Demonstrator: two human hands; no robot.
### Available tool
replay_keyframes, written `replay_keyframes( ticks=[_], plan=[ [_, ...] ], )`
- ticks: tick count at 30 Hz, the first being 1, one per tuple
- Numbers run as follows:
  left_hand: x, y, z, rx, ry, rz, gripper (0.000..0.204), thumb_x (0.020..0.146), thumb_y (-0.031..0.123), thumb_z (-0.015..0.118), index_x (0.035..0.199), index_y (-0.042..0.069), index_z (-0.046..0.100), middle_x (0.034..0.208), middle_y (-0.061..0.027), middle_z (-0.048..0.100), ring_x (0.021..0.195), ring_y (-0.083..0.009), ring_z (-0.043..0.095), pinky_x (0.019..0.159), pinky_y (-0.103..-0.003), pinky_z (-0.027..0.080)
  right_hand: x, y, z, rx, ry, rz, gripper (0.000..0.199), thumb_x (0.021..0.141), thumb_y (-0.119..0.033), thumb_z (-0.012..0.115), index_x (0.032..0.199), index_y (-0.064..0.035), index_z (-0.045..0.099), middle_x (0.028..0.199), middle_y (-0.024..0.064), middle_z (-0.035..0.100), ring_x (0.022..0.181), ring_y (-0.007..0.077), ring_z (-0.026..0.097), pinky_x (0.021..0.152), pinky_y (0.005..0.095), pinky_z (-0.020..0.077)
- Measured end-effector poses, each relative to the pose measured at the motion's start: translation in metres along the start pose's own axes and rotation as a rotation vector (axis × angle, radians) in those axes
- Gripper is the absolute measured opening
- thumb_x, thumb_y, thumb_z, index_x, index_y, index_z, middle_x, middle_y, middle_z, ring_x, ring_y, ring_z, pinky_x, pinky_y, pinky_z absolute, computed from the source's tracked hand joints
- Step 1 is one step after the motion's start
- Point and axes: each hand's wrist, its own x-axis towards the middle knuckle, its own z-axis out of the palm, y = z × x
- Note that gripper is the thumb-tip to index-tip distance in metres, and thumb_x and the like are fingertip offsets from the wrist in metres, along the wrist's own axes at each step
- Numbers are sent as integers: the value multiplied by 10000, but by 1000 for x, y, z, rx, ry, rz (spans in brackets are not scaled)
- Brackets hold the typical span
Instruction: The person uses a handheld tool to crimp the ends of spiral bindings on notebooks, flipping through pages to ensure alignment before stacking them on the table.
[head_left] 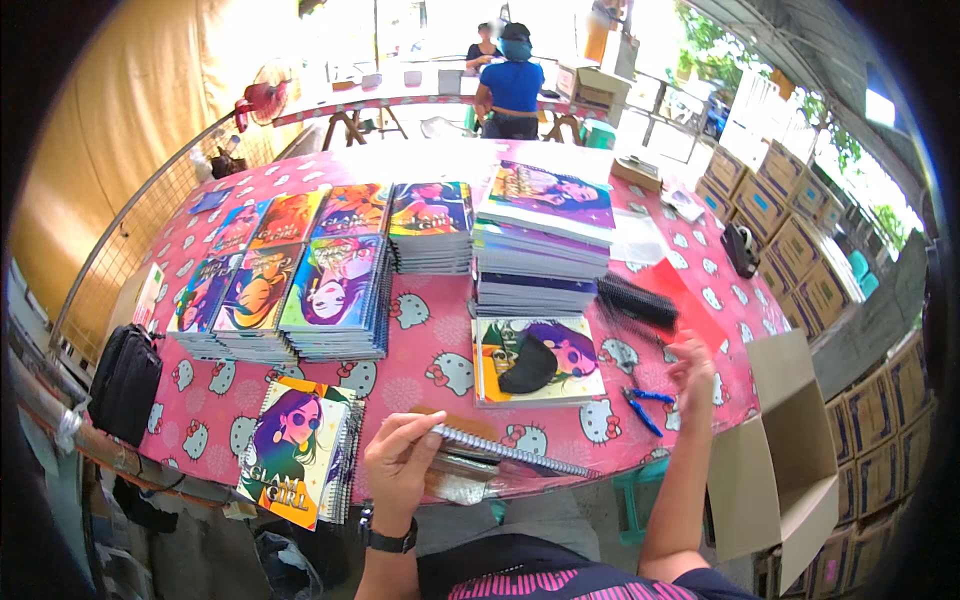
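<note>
Running left-right, spiral notebook in left hand

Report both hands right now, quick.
Left hand: closed on the spiral-bound notebook, holding it at the table edge.
Right hand: open, empty, raised near the blue-handled pliers.
</note>
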Motion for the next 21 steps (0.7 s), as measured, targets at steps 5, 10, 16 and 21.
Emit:
replay_keyframes(
  ticks=[5,10,16,21],
  plan=[
    [7,12,16,-46,-49,19,183,774,-22,710,954,11,710,878,-72,673,748,-123,634,645,-236,496,-158,-73,150,-267,-872,-299,323,823,-50,668,1136,-18,594,958,75,647,883,140,612,755,294,499],
    [-5,14,8,-147,-70,-21,176,729,-51,735,894,2,702,862,-99,683,789,-150,661,677,-255,519,-181,-77,165,-310,-929,-270,271,777,-84,756,1002,-8,624,859,51,612,810,117,600,716,256,494],
    [-4,15,10,-165,-145,76,141,735,-32,737,862,3,688,853,-97,676,764,-154,659,659,-259,519,-177,-77,160,-286,-945,-471,253,749,-116,785,886,-2,605,817,57,586,723,129,578,644,257,471],
    [-6,16,11,-159,-166,25,132,759,1,726,878,10,671,855,-86,664,757,-151,647,657,-267,512,-177,-81,158,-389,-973,-539,220,785,-142,735,863,-4,583,785,107,577,711,256,572,640,344,474]
  ],
)
